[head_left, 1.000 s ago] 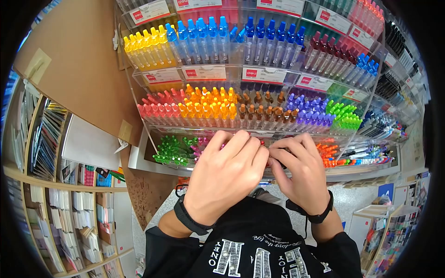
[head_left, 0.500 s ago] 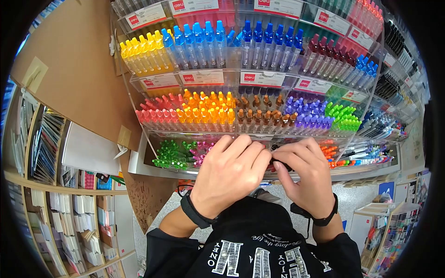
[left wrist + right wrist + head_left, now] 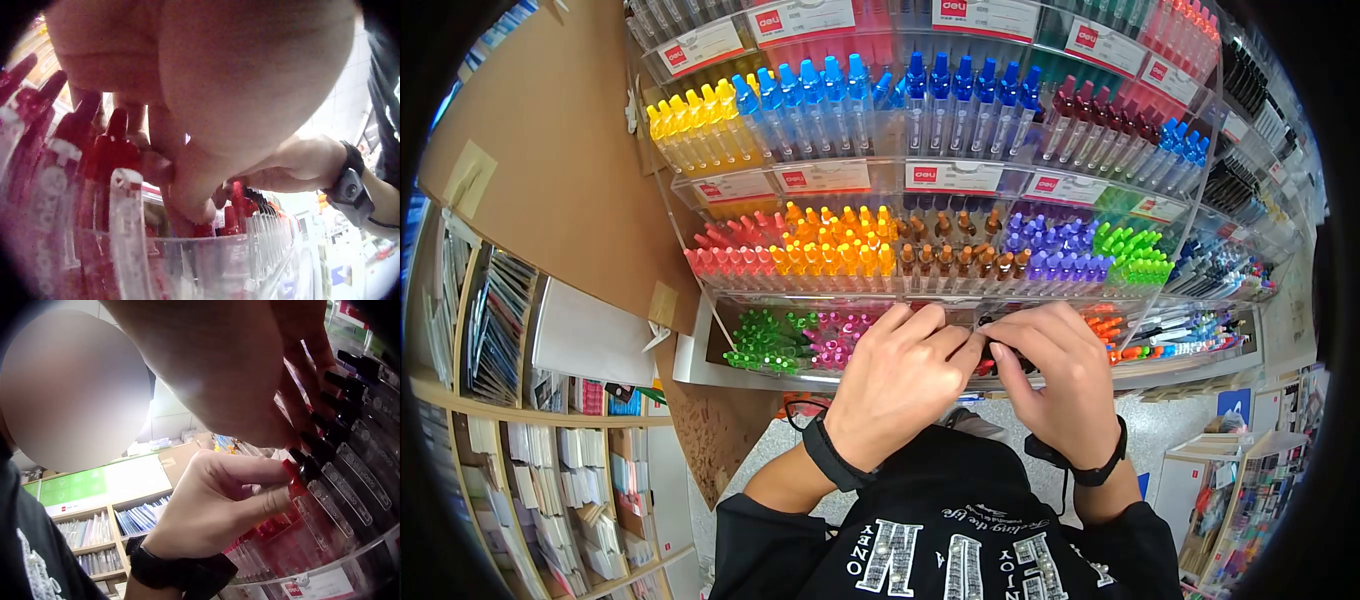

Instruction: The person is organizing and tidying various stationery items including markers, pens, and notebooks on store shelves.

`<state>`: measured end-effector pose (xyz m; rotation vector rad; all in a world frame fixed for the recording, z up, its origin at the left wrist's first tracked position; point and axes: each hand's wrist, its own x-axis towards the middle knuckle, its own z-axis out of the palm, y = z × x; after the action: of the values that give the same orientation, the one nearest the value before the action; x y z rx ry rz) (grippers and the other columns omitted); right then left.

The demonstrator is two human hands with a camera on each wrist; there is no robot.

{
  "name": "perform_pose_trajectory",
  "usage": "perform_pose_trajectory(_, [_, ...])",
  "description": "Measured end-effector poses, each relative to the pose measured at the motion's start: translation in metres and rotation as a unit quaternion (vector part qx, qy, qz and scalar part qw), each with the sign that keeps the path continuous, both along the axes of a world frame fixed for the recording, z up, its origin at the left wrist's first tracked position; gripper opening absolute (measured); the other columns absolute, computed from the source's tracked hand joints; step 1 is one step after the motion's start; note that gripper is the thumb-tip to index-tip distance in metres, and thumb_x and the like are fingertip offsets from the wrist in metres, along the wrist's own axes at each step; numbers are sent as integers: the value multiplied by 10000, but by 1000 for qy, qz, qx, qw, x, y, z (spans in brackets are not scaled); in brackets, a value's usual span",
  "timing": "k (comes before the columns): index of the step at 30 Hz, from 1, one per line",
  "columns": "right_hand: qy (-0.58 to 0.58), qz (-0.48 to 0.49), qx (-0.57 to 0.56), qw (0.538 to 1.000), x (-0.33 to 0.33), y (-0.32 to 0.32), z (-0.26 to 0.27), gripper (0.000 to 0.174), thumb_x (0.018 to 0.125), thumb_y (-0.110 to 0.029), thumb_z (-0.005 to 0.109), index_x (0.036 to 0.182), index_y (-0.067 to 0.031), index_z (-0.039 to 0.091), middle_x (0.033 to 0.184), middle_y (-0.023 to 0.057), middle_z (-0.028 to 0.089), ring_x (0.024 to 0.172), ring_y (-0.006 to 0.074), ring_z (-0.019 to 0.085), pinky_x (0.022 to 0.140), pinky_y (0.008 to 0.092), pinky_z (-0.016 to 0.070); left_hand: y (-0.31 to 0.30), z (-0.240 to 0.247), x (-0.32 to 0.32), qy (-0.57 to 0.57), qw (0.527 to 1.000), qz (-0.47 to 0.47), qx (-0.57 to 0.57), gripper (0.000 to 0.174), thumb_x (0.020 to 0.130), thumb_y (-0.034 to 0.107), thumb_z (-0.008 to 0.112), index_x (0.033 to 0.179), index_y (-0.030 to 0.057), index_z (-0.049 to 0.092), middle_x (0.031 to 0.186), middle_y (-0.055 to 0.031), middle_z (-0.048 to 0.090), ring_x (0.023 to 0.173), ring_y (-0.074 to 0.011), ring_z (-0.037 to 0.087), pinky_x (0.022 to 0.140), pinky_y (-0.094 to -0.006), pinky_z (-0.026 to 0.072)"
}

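Note:
Both hands meet at the lowest pen tier of a clear acrylic display. My left hand (image 3: 905, 365) pinches the top of a red pen (image 3: 296, 486) between thumb and index finger, plainest in the right wrist view. Close beside it, my right hand (image 3: 1055, 365) reaches over a row of black pens (image 3: 340, 453), its fingers among their tops; I cannot tell whether it grips one. More red pens (image 3: 119, 147) stand under the left palm in the left wrist view. In the head view, the hands hide most of the red and black pens.
Green pens (image 3: 765, 340) and pink pens (image 3: 835, 338) stand left of the hands, orange pens (image 3: 1105, 328) to the right. Tiers of coloured pens with price labels (image 3: 952, 176) rise behind. A brown board (image 3: 565, 190) and bookshelves (image 3: 550, 405) flank the left side.
The display sits slightly lower and further left in the head view. The right thumb has moved away from the left fingertips. More pink pens show beside the left hand.

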<state>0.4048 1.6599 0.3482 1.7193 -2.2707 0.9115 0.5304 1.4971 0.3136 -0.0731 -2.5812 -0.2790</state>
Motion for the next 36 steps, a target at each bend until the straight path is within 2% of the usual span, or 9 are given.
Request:
perform_pose_trajectory(4, [-5,15,14,1000,0,0,2,208,847,-12,796,1054,-16,778,1032,95,754,970,307,687,873,421,563,1,6,3,-37,999,-3,3,258,799,143,736,1044,81,789,1057,24,770,932,-180,655,800,-334,520])
perform_pose_trajectory(6, [-11,11,11,1000,1,0,2,213,850,-34,806,1061,-21,780,1061,93,755,982,302,686,889,422,564,-1,11,4,-34,999,7,-13,347,803,139,730,1139,76,791,1091,19,773,919,-186,655,792,-337,524])
perform_pose_trajectory(7, [-11,11,11,1000,1,0,2,213,850,-34,806,1061,-21,780,1061,93,755,982,302,686,889,422,564,-2,13,7,-34,999,7,-13,347,803,139,730,1139,76,791,1091,19,773,919,-186,655,792,-337,524])
perform_pose_trajectory(9, [-10,8,21,1000,2,1,3,221,853,-61,818,1068,-27,782,1096,85,756,998,297,685,896,418,567,-5,17,18,8,999,43,-1,441,809,128,724,1242,70,778,1082,12,775,897,-190,651,766,-340,527])
perform_pose_trajectory(10, [-10,8,21,1000,2,1,3,221,853,-61,818,1068,-27,782,1096,85,756,998,297,685,896,418,567,-6,21,24,-9,998,64,-19,463,810,115,741,1269,67,783,1065,1,780,881,-196,645,743,-343,528])
perform_pose_trajectory(14, [5,22,27,999,4,-1,7,253,856,-89,830,1097,-30,780,1113,84,761,1002,300,690,905,423,569,-3,23,39,-40,993,109,-12,356,826,140,817,1175,68,809,1007,-11,783,887,-208,642,757,-352,534])
perform_pose_trajectory(20, [19,38,52,998,4,3,-2,294,869,-133,833,1142,-36,778,1186,95,769,1075,297,725,954,433,570,-3,13,34,-56,994,91,-13,304,849,159,827,1138,65,814,1040,-12,798,933,-214,653,818,-358,554])
perform_pose_trajectory(33, [38,51,87,994,8,1,-2,391,873,-156,814,1230,-8,757,1297,112,740,1187,303,671,1005,429,556,-2,14,37,-44,998,21,37,336,826,135,815,1161,108,822,1093,12,791,1021,-224,666,854,-380,549])
perform_pose_trajectory(36, [50,55,92,993,11,2,-2,447,854,-147,815,1268,4,744,1301,110,735,1163,298,652,983,423,549,-2,14,38,-39,998,18,51,343,825,136,824,1167,121,821,1093,14,787,1023,-228,663,863,-380,538])
